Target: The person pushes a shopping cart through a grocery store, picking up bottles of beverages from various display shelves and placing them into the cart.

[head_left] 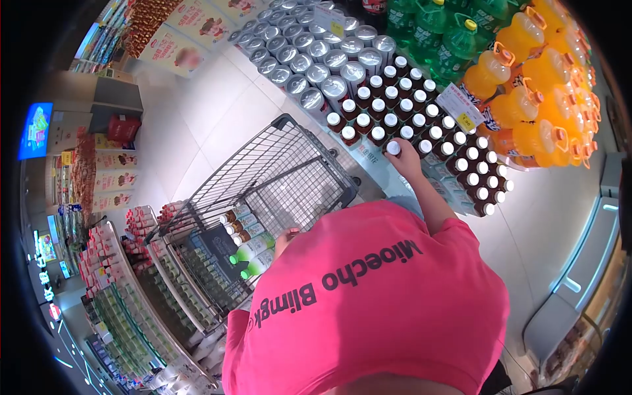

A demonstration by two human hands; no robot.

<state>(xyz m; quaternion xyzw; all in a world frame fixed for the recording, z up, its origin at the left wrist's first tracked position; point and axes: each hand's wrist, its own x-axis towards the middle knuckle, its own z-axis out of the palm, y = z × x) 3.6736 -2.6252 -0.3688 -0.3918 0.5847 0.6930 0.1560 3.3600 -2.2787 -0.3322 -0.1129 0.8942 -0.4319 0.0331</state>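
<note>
My right hand (pixel 405 161) is closed around a dark bottle with a white cap (pixel 393 148), at the front edge of a block of similar white-capped bottles (pixel 390 120). Partly hidden by my pink shirt, my left hand (pixel 288 238) is at the near side of a wire shopping cart (pixel 263 151); its visible fingers look curled, and what they grip is hidden. In the cart lie white-capped brown bottles (pixel 242 227) and two green-capped bottles (pixel 253 253), side by side near a dark panel (pixel 220 253).
Shrink-wrapped cans (pixel 316 56) stand beyond the dark bottles. Large orange drink jugs (pixel 533 105) and green bottles (pixel 454 39) are stacked behind, with a price sign (pixel 461 105) in front. Shelves of bottles (pixel 125 316) line the left. Pale tiled floor (pixel 197 112) surrounds the cart.
</note>
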